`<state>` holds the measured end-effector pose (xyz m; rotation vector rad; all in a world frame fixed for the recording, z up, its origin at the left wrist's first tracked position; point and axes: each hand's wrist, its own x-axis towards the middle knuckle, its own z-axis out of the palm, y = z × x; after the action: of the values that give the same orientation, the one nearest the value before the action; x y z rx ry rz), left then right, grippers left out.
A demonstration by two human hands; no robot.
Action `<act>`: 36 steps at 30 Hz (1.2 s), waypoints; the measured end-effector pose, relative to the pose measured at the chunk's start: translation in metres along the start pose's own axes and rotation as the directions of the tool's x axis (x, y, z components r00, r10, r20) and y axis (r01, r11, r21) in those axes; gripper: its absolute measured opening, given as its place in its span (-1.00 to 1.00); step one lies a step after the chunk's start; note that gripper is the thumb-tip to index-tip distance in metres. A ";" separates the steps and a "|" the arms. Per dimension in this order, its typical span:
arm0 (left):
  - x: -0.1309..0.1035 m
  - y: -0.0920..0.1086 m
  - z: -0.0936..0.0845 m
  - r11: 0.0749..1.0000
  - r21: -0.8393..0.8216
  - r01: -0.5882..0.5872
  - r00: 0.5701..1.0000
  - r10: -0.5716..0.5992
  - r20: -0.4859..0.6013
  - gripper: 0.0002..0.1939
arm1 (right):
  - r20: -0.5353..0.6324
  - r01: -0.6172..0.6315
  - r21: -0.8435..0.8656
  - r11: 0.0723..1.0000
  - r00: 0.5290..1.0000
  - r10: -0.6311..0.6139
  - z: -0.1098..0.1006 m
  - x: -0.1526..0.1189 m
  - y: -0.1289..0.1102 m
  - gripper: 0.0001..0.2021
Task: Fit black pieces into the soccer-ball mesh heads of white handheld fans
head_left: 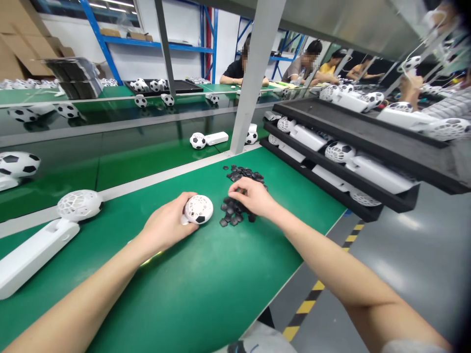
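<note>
My left hand (167, 218) is wrapped round a white football-shaped ball (199, 208), holding it just over the green table. The ball has open, unfilled patches on top and a few black panels, one at its lower front. My right hand (253, 195) hovers at a pile of small black pentagon pieces (231, 214), thumb and forefinger pinched together. What is between those fingertips, if anything, is too small to make out. Part of the pile is hidden behind that hand. To the left lies another white football-shaped head (80, 204) joined to a long white handle (39, 255).
A green conveyor belt (147, 162) beyond the table carries more white football units (197, 140). Stacked black trays (342, 169) with such units stand at the right. A grey metal post (253, 73) rises at the table's far edge. Several people sit further back.
</note>
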<state>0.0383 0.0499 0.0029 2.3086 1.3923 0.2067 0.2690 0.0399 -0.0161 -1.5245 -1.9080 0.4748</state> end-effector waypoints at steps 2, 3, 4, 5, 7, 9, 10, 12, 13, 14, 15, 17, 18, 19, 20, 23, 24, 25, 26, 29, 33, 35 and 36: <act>0.002 -0.003 -0.001 0.997 0.037 -0.063 0.998 0.063 -0.006 -0.43 | 0.023 -0.009 -0.132 0.991 1.000 0.013 -0.008 0.000 0.009 -0.93; 0.002 -0.004 -0.001 0.993 0.054 -0.104 0.994 0.105 -0.011 -0.42 | 0.055 0.005 -0.164 0.986 0.998 0.004 -0.010 -0.001 0.012 -0.92; 0.003 -0.005 -0.001 0.988 0.068 -0.139 0.990 0.140 -0.014 -0.41 | 0.085 0.024 -0.183 0.983 0.996 -0.009 -0.010 -0.001 0.013 -0.93; 0.003 -0.006 -0.001 0.984 0.077 -0.161 0.987 0.162 -0.014 -0.40 | 0.107 0.041 -0.197 0.980 0.994 -0.020 -0.009 -0.001 0.014 -0.93; 0.003 -0.007 -0.002 0.982 0.080 -0.173 0.985 0.175 -0.010 -0.38 | 0.128 0.055 -0.228 0.972 0.991 -0.027 -0.006 0.000 0.012 -0.91; 0.003 -0.008 -0.002 0.981 0.081 -0.174 0.984 0.176 -0.013 -0.38 | 0.144 0.068 -0.252 0.965 0.989 -0.032 -0.002 0.003 0.011 -0.86; 0.003 -0.008 -0.002 0.981 0.081 -0.174 0.984 0.175 -0.013 -0.38 | 0.156 0.076 -0.255 0.964 0.987 -0.036 -0.001 0.005 0.010 -0.84; 0.002 -0.008 -0.002 0.981 0.081 -0.176 0.984 0.177 -0.010 -0.38 | 0.176 0.091 -0.265 0.960 0.983 -0.044 0.001 0.009 0.009 -0.84; 0.002 -0.008 -0.002 0.980 0.082 -0.180 0.983 0.181 -0.009 -0.38 | 0.184 0.098 -0.280 0.955 0.982 -0.046 0.001 0.010 0.008 -0.85; 0.002 -0.008 -0.002 0.979 0.083 -0.186 0.982 0.187 -0.009 -0.37 | 0.194 0.108 -0.306 0.946 0.980 -0.049 0.002 0.012 0.007 -0.86; 0.002 -0.008 -0.002 0.978 0.088 -0.191 0.981 0.193 -0.011 -0.37 | 0.210 0.129 -0.342 0.931 0.976 -0.058 0.002 0.013 0.005 -0.87; 0.002 -0.008 -0.001 0.975 0.106 -0.193 0.981 0.195 -0.016 -0.36 | 0.267 0.215 -0.440 0.872 0.958 -0.102 0.003 0.012 -0.001 -0.88; 0.001 -0.007 -0.001 0.975 0.120 -0.189 0.981 0.192 -0.020 -0.35 | 0.308 0.276 -0.497 0.823 0.942 -0.130 0.004 0.011 -0.006 -0.87; 0.001 -0.006 -0.001 0.973 0.136 -0.184 0.982 0.189 -0.025 -0.34 | 0.353 0.338 -0.549 0.764 0.923 -0.154 0.006 0.010 -0.011 -0.85; 0.001 -0.005 -0.001 0.972 0.150 -0.181 0.982 0.187 -0.028 -0.34 | 0.397 0.392 -0.591 0.704 0.902 -0.170 0.008 0.009 -0.017 -0.84; 0.000 -0.002 -0.001 0.969 0.170 -0.180 0.982 0.188 -0.033 -0.34 | 0.464 0.458 -0.663 0.592 0.872 -0.155 0.015 0.008 -0.034 -0.83; -0.001 -0.001 0.000 0.969 0.169 -0.178 0.982 0.186 -0.031 -0.34 | 0.465 0.452 -0.675 0.583 0.874 -0.140 0.017 0.009 -0.037 -0.83; -0.001 -0.001 0.000 0.970 0.166 -0.176 0.982 0.184 -0.031 -0.33 | 0.459 0.441 -0.680 0.586 0.879 -0.129 0.019 0.011 -0.039 -0.83; -0.001 0.000 0.000 0.971 0.161 -0.175 0.983 0.182 -0.030 -0.33 | 0.441 0.417 -0.675 0.609 0.889 -0.121 0.020 0.012 -0.039 -0.82; -0.001 -0.002 0.001 0.973 0.149 -0.175 0.982 0.183 -0.040 -0.34 | 0.357 0.318 -0.608 0.728 0.928 -0.107 0.017 0.017 -0.032 -0.82; -0.002 -0.005 0.000 0.973 0.158 -0.170 0.983 0.179 -0.042 -0.32 | 0.254 0.211 -0.432 0.877 0.961 -0.107 0.004 0.008 -0.026 -0.85; -0.003 -0.006 -0.001 0.971 0.149 -0.187 0.981 0.193 -0.027 -0.31 | 0.190 0.146 -0.133 0.980 0.974 -0.120 0.000 -0.001 -0.030 -0.89; -0.003 -0.006 -0.001 0.971 0.136 -0.198 0.979 0.202 -0.021 -0.32 | 0.171 0.131 0.030 0.991 0.976 -0.134 -0.001 -0.006 -0.034 -0.91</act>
<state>0.0311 0.0498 0.0014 2.5694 1.2215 0.2216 0.2457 0.0252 0.0042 -1.3712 -2.1166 0.5794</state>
